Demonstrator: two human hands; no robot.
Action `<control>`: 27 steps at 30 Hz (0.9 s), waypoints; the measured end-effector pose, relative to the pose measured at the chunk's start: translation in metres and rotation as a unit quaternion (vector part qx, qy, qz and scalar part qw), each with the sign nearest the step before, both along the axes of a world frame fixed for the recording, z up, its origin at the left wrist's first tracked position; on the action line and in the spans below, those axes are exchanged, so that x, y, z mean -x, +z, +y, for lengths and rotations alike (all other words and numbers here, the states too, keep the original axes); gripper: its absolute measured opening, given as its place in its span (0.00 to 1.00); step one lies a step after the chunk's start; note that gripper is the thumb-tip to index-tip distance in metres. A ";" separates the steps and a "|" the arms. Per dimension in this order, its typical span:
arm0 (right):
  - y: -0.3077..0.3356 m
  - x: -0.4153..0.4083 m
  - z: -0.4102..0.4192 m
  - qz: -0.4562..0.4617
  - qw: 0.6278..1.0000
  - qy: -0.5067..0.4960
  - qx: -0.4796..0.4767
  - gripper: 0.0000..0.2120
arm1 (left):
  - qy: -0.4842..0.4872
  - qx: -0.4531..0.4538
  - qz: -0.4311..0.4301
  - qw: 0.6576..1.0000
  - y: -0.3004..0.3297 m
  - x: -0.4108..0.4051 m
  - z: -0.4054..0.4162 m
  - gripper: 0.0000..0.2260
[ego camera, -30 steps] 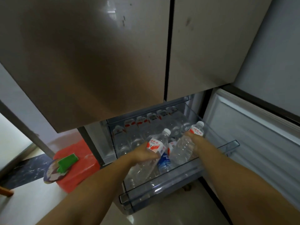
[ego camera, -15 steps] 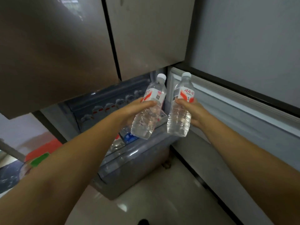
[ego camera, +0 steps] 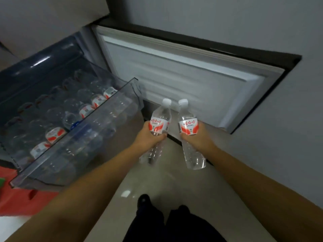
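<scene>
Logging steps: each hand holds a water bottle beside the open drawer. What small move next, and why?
Probably set both down somewhere first. The left hand grips the left bottle, the right hand the right bottle, both clear of the drawer, which stands pulled out with the fridge door open; neither hand is free to shut them.

Two hands show, the left hand (ego camera: 148, 139) and the right hand (ego camera: 199, 137), holding two clear water bottles: the left bottle (ego camera: 158, 125) and the right bottle (ego camera: 188, 126). One open fridge drawer (ego camera: 78, 151) holds at least five more red-labelled bottles (ego camera: 85, 110); the others are too blurred to count.
</scene>
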State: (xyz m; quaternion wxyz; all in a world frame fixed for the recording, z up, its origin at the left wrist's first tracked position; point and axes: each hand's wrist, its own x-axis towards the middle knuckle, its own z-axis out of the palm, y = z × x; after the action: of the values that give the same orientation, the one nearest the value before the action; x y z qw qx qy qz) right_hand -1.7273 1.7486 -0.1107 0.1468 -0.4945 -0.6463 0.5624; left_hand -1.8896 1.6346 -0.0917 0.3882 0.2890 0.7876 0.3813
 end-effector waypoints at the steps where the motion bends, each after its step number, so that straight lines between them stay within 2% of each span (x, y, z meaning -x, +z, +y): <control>1: -0.008 -0.011 -0.002 -0.011 1.000 -0.009 0.003 0.25 | -0.003 0.012 0.005 1.000 -0.009 -0.012 0.001 0.25; 5: -0.033 -0.053 -0.008 -0.051 0.997 -0.047 0.029 0.32 | -0.030 0.056 0.015 0.998 -0.037 -0.047 0.007 0.23; 8: -0.048 -0.090 -0.014 -0.088 0.992 -0.081 0.040 0.29 | -0.125 0.085 0.032 0.988 -0.055 -0.065 0.021 0.20; 10: -0.053 -0.112 -0.023 -0.112 0.986 -0.113 0.048 0.31 | -0.203 0.091 0.054 0.974 -0.060 -0.075 0.030 0.20; 13: -0.060 -0.140 -0.034 -0.126 0.970 -0.197 0.067 0.34 | -0.304 0.102 0.084 0.944 -0.065 -0.091 0.053 0.25; 18: -0.059 -0.174 -0.046 -0.101 0.925 -0.357 0.079 0.32 | -0.434 0.101 0.088 0.891 -0.064 -0.127 0.095 0.34; 23: -0.053 -0.207 -0.056 -0.055 0.873 -0.481 0.056 0.31 | -0.531 0.075 0.106 0.837 -0.062 -0.176 0.134 0.35; 27: -0.050 -0.251 -0.076 -0.035 0.816 -0.576 0.045 0.32 | -0.629 0.044 0.141 0.763 -0.058 -0.238 0.157 0.33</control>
State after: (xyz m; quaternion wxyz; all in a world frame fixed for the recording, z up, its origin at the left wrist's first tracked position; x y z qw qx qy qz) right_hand -1.4760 1.6726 -0.1611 0.3986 -0.8017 -0.2223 0.3860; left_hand -1.6512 1.7915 -0.1499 0.4374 0.7530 0.4907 -0.0288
